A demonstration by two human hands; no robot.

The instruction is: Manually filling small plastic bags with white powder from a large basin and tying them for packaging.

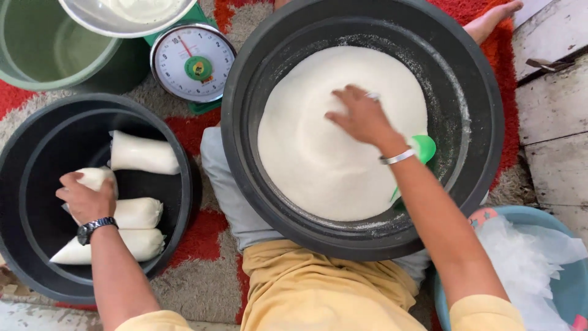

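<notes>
I see my left hand [86, 197] down in the left black tub [27, 153], fingers curled over a filled white bag [97, 178]. That bag lies under the fingers, its long axis running across, like the three others [144, 153] just beyond and beside them. My right hand [362, 116] rests on the white granular mound [306, 153] in the big black basin [484, 122], fingers loosely spread and pressing the heap. A green scoop [424, 147] sits just behind that wrist. A white-dialled scale [193, 61] stands between the tubs.
</notes>
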